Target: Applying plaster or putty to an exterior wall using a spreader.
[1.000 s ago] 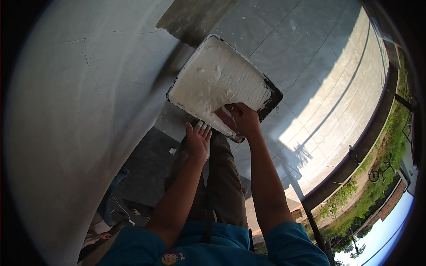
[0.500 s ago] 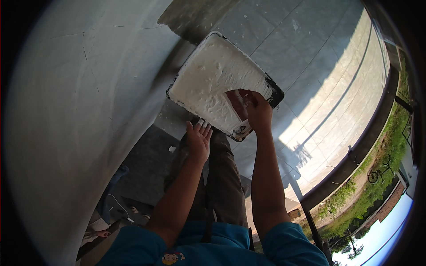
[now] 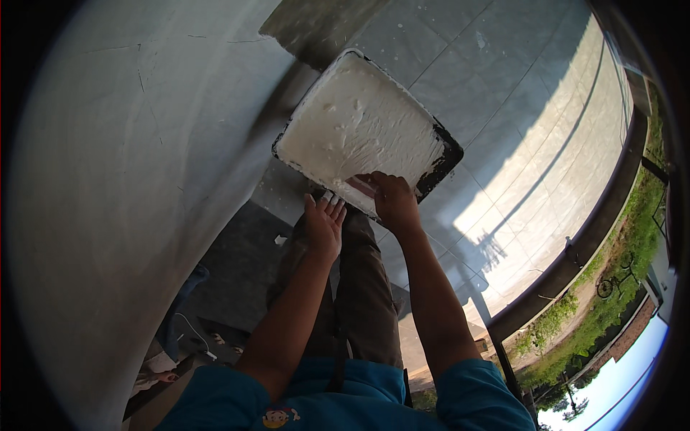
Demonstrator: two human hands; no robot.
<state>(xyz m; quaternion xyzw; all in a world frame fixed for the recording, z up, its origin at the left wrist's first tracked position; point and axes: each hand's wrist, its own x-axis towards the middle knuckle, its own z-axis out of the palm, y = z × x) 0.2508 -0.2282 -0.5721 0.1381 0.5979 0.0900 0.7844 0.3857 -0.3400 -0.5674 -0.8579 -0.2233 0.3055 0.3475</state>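
Observation:
A square black tray (image 3: 451, 152), its rim smeared with white, holds a thick layer of white paste (image 3: 352, 108). My right hand (image 3: 397, 205) is closed on a flat reddish-brown scraper (image 3: 361, 184), which lies low against the paste at the tray's near side. Much of the scraper is covered by my fingers and by paste. My left hand (image 3: 325, 224) is palm up with its fingers stretched out, at the tray's near-left edge. White paste coats some of its fingertips. Whether those fingertips bear the tray's weight is not plain.
A pale wall (image 3: 129, 179) with thin cracks fills the left side. Grey floor tiles (image 3: 496, 93) stretch beyond the tray, with a sunlit strip. A dark ledge (image 3: 575, 266) curves along the right, with grass outside. Another person's hand (image 3: 167, 376) shows at lower left.
My right hand has drawn the scraper left and toward me across the paste, baring more of the tray's black right corner. My left hand has barely moved.

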